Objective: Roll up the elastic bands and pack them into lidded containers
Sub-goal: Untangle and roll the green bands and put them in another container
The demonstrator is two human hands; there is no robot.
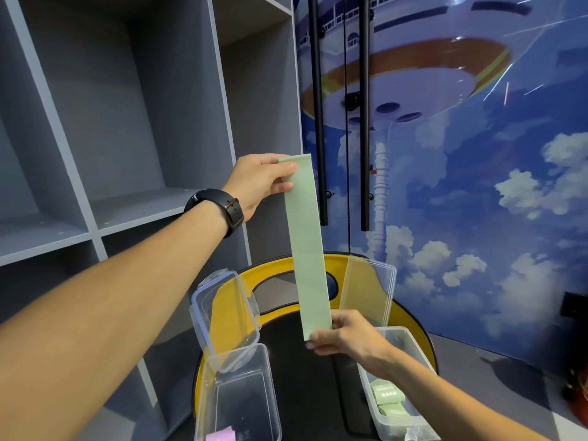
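Left hand (257,183) grip: pinches top of flat pale-green elastic band (307,246).
Right hand (345,334) grip: pinches its bottom end.
Risk: stretched band could snap free if either pinch slackens.

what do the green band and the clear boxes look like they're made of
Green band: looks like thin matte rubber or latex, hanging flat and limp between the left hand and right hand. Clear boxes: likely glossy hard plastic, see-through with reflections.

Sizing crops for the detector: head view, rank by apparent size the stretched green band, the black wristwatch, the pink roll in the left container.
1. green band, largest
2. wristwatch
3. pink roll, smallest, though the frame edge crops it
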